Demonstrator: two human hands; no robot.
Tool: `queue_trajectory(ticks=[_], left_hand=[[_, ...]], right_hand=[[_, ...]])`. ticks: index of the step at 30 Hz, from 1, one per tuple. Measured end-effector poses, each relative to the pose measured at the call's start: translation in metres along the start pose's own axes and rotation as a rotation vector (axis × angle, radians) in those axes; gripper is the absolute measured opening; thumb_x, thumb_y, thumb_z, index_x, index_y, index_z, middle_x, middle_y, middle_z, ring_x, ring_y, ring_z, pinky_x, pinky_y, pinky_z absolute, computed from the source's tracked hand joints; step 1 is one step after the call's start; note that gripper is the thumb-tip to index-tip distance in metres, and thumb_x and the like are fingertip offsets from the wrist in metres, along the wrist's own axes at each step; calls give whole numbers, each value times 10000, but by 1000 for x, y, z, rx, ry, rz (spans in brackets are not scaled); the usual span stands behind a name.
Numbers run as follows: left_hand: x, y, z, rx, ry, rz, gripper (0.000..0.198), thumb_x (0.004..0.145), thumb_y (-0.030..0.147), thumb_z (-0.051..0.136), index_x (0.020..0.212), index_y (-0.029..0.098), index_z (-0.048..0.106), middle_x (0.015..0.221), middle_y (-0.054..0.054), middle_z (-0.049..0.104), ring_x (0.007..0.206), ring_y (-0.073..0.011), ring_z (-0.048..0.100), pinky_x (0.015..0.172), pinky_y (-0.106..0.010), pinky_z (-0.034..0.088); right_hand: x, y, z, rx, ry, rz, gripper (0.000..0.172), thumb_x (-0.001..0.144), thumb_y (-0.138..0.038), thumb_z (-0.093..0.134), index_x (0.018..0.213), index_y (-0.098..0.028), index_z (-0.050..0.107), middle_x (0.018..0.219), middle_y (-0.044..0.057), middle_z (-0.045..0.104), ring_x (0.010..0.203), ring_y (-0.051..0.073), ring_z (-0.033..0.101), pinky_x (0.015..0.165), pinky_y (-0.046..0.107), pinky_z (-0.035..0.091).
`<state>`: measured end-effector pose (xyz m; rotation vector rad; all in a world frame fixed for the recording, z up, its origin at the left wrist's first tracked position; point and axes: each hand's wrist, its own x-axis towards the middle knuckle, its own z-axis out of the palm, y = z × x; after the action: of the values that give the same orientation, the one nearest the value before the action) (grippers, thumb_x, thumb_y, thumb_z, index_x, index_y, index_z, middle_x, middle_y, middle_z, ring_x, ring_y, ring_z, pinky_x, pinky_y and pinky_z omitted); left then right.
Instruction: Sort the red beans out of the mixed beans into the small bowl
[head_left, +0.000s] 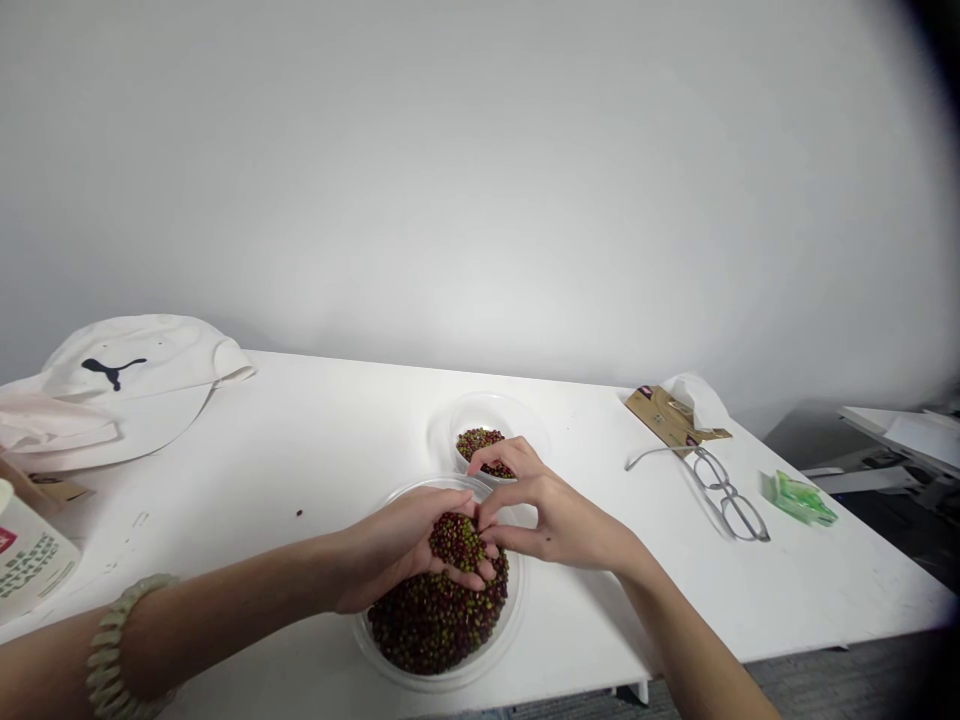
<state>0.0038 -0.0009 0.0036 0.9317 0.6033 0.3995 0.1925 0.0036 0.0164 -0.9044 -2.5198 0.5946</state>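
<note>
My left hand [390,540] is turned palm up over a large clear bowl [519,612], cupping a small heap of mixed red and green beans [454,538]. Beneath it, the bowl holds many more dark red and green beans [431,630]. From the right, my right hand [559,515] reaches to the edge of the heap, thumb and index finger pinched together at the left hand's fingers. Whatever lies between those fingertips is too small to make out. Just behind stands a smaller clear bowl [484,408] with mixed beans [478,440], partly covered by the right hand.
One loose bean [299,513] lies on the white table [277,430]. At left are a white cap [157,355] and a paper cup [34,555]. To the right sit glasses [724,490], a brown packet [664,418] and a green packet [804,497]. A wall rises behind.
</note>
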Motion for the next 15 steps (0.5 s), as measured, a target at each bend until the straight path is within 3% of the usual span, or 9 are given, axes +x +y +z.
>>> queue_trajectory(ticks=[9, 15], left_hand=[[-1, 0, 0, 3, -3, 7, 308, 807, 323, 340, 806, 131, 582, 835, -66, 577, 818, -169, 541, 787, -330, 430], [-2, 1, 0, -18, 18, -26, 240, 760, 334, 453, 863, 159, 582, 859, -65, 587, 844, -181, 541, 806, -331, 425]], right_hand=[[0, -2, -3, 68, 72, -19, 81, 748, -149, 620, 789, -216, 637, 1034, 30, 480, 1027, 191, 415, 881, 357, 368], [2, 11, 0, 18, 422, 82, 103, 811, -185, 544, 861, -233, 621, 923, 39, 515, 911, 188, 470, 800, 362, 407]])
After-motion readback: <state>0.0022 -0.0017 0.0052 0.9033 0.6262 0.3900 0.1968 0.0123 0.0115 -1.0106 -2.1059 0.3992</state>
